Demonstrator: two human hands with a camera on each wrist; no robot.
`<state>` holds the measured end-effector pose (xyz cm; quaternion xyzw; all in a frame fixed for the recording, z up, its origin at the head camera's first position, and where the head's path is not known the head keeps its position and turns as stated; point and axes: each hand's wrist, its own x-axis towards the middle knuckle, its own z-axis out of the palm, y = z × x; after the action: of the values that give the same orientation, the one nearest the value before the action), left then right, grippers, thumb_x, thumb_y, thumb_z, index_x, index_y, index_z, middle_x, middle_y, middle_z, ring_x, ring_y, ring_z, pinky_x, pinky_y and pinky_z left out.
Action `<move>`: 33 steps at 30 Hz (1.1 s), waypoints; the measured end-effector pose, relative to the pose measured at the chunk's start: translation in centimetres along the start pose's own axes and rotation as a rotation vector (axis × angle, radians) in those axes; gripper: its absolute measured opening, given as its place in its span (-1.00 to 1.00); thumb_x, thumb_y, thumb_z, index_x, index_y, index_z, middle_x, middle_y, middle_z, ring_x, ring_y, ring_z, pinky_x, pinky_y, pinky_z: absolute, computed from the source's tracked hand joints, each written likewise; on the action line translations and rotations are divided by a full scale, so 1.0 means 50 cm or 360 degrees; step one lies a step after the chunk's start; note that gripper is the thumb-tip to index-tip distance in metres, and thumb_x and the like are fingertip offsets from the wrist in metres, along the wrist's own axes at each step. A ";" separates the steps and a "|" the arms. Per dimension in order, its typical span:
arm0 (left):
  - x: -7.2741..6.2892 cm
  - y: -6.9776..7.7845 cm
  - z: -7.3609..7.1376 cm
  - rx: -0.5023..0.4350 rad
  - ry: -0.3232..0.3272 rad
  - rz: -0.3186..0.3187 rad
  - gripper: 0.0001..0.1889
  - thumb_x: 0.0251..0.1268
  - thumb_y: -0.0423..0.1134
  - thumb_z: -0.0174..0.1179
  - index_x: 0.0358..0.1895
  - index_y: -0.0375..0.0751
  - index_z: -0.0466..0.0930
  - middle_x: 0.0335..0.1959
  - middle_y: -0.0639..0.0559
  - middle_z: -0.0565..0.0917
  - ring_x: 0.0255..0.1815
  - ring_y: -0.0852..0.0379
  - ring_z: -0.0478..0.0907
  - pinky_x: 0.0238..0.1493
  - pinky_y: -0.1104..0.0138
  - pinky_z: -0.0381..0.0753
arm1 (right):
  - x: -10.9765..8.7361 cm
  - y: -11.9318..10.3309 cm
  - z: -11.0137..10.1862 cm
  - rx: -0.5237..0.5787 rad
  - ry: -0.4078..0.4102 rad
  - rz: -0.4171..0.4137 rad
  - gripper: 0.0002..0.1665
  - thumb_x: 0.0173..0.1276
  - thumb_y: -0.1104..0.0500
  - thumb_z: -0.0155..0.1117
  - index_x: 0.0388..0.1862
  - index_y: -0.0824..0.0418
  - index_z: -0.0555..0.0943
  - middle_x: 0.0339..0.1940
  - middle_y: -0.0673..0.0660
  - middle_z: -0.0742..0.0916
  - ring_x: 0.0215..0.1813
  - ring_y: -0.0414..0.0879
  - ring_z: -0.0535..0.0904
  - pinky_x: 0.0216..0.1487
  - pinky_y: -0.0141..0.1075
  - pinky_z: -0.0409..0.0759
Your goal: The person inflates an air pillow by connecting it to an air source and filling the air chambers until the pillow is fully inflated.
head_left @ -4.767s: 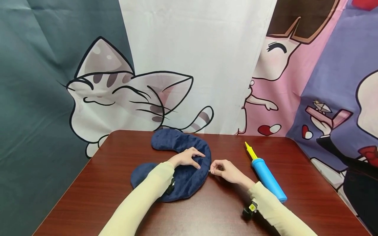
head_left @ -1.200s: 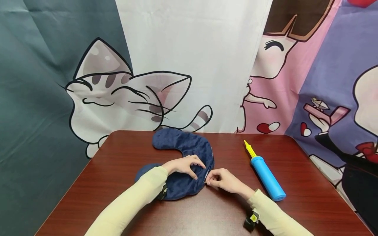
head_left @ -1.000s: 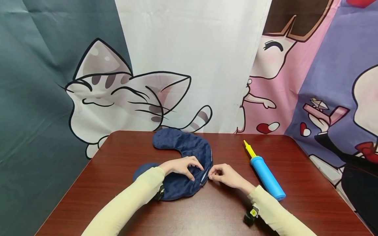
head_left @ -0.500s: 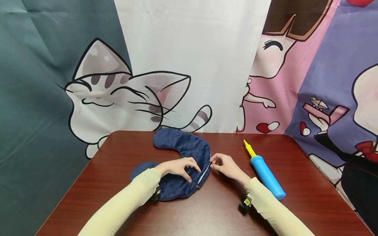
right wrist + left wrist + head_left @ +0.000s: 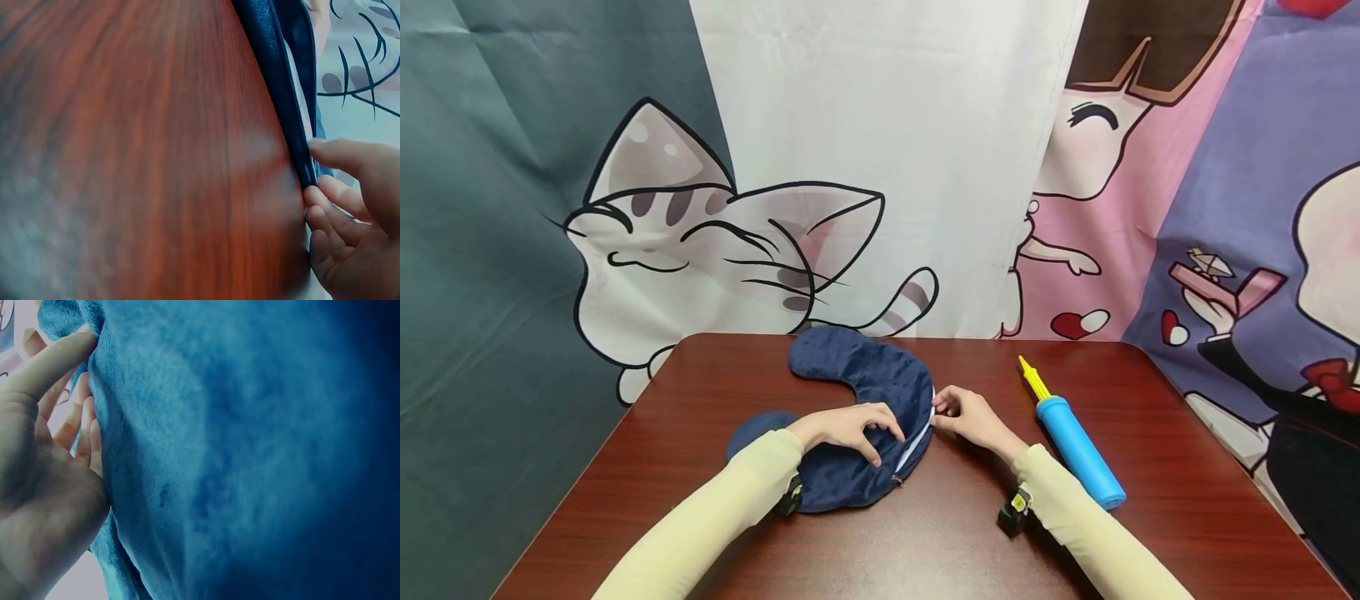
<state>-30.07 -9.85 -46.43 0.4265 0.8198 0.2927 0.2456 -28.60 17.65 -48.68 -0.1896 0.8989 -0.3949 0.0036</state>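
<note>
A navy plush U-shaped neck pillow (image 5: 850, 483) lies on the table with its curve toward the right. Along that outer curve a zipper opening (image 5: 913, 450) gapes, showing white inside. The zipper slider (image 5: 897, 479) sits at its near end. My left hand (image 5: 848, 427) rests on the pillow's top, fingers loosely bent; the left wrist view shows its thumb (image 5: 59, 359) against the plush. With thumb and fingers, my right hand (image 5: 966, 414) pinches the pillow's right edge beside the opening. In the right wrist view the thumb (image 5: 344, 153) lies at the white strip.
A blue hand pump (image 5: 1081, 454) with a yellow nozzle (image 5: 1034, 379) lies right of my right hand. The reddish-brown wooden table (image 5: 700, 375) meets a cartoon-printed curtain (image 5: 895, 108) at its far edge. Small cameras are strapped on both wrists.
Earlier my right hand drew the zipper slider toward me along the edge, then let go of it. It has moved up the opening, which gapes wider. My left hand slid slightly left and nearer.
</note>
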 end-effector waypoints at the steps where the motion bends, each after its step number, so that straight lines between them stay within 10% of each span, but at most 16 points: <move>1: 0.000 0.000 0.001 -0.0002 0.0000 -0.0002 -0.50 -0.01 -0.26 0.51 0.09 0.07 0.67 0.10 0.10 0.52 0.11 0.22 0.37 0.18 0.36 0.37 | 0.000 0.001 0.000 0.0010 -0.0001 -0.0007 -0.67 0.16 0.14 0.50 -0.13 0.20 0.62 -0.27 0.08 0.72 -0.27 -0.18 0.55 -0.22 -0.43 0.51; 14: -0.001 0.016 0.005 -0.0001 0.0055 -0.0038 -0.67 0.18 -0.23 0.31 0.05 -0.03 0.67 0.05 0.03 0.55 0.08 0.19 0.42 0.18 0.34 0.40 | 0.004 0.012 0.001 0.0072 -0.0065 0.0016 -0.54 0.04 0.15 0.59 -0.11 0.24 0.60 -0.26 0.14 0.67 -0.22 -0.11 0.52 -0.15 -0.41 0.48; 24: 0.032 0.055 0.033 0.0205 0.0314 -0.0320 -0.72 0.16 0.21 0.32 -0.41 0.14 0.62 -0.29 0.19 0.53 -0.24 0.30 0.42 -0.16 0.43 0.41 | 0.016 0.007 -0.009 0.0062 -0.0139 0.0082 -0.56 0.02 0.13 0.61 -0.15 0.23 0.63 -0.32 0.10 0.65 -0.26 -0.14 0.50 -0.21 -0.45 0.46; 33: 0.038 0.061 0.040 0.0232 0.0440 -0.0257 -0.80 0.09 -0.02 0.38 -0.43 -0.03 0.65 -0.42 0.17 0.60 -0.40 0.34 0.44 -0.29 0.49 0.42 | 0.018 0.008 -0.010 0.0056 -0.0140 0.0095 -0.56 0.02 0.14 0.62 -0.16 0.24 0.64 -0.34 0.10 0.64 -0.28 -0.13 0.48 -0.23 -0.46 0.45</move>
<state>-28.07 -6.29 -46.03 0.3317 0.8964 0.2677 0.1218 -29.64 17.94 -48.51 -0.1797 0.8962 -0.4015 0.0580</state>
